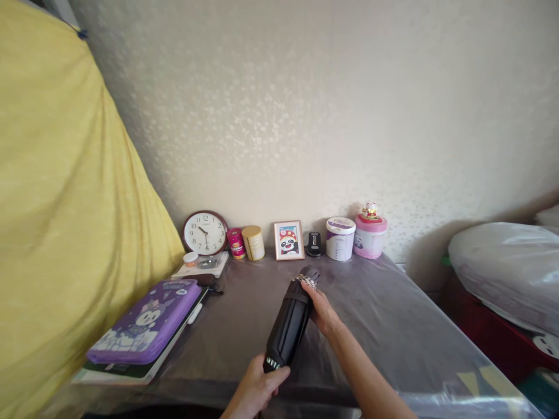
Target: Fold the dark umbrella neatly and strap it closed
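Observation:
A black folded umbrella [288, 329] slants across the front middle of the table, held in both hands above the surface. Around its near end, where a shiny ribbed part shows, my left hand [261, 381] is closed. My right hand [322, 311] grips the far end from the right side, by the light metal rib tips and the dark strap. The undersides of both hands and some fingers are hidden behind the umbrella.
Against the wall stand a round clock [205, 233], a pink can [236, 243], a yellow can [254, 242], a panda picture frame [289, 240], a black stapler-like object [314, 244], a white tub [340, 238] and a pink tub [369, 237]. A purple case [146, 320] lies left beside a yellow curtain [78, 192].

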{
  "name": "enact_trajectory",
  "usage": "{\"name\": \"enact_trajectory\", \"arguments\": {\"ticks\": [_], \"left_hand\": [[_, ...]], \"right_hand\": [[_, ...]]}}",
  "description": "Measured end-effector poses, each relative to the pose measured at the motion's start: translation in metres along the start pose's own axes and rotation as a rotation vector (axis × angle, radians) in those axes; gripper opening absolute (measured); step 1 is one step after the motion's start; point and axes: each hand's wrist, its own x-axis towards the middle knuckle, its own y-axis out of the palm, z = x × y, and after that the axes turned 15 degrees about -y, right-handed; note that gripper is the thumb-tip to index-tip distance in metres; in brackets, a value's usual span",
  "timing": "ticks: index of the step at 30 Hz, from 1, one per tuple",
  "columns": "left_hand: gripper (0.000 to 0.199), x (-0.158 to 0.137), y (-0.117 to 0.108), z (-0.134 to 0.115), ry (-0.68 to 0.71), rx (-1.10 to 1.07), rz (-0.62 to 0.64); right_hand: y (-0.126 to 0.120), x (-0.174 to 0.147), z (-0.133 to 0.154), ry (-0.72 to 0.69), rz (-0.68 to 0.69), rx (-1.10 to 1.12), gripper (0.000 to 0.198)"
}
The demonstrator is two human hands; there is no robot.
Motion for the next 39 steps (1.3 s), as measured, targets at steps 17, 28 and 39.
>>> {"name": "enact_trajectory", "arguments": {"ticks": [17,28,39], "left_hand": [[0.043,-0.003,-0.102,-0.064,0.424,1.215,-0.825],[0.005,-0.001,-0.136,-0.115,0.323,0.832,-0.76],[0.028,0.007,-0.111,-0.102,-0.243,-0.609,0.61]], "right_hand": [[-0.045,0.025,0.008,-0.393,-0.234,-0.37,0.027],[-0.041,0.021,0.015,-0.333,-0.195,-0.281,0.02],[-0.042,0.017,0.015,-0.161,-0.082,-0.4,0.013]]}}
